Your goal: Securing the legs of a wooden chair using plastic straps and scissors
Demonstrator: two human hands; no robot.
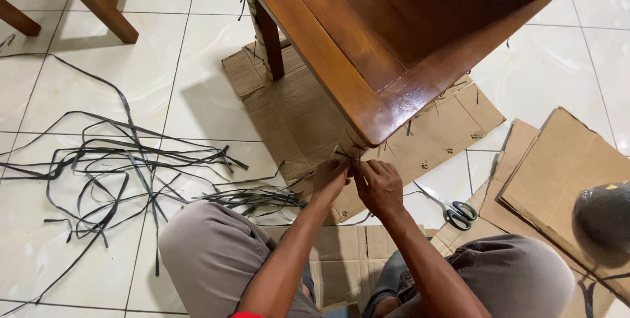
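Below the corner of the glossy brown wooden table [394, 42], the left hand [330, 179] and right hand [378, 185] pinch a thin black plastic strap [346, 154] wound round the cardboard-wrapped leg [351, 144]. It looks light, springy and slick, best gripped close to the knot. Loose black straps [131, 167] sprawl left of the table; green-handled scissors [453, 210] lie right of it.

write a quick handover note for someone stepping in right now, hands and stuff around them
Left hand and right hand: both pinch a thin black strap at the corner of the wooden table, where cardboard wraps the near leg.
Scissors lie on the floor right of the hands.
Loose black straps are piled on the tiles to the left.
Cardboard sheets lie to the right.
Done: cardboard placed on the leg. Left: the strap's knot looks unfinished.
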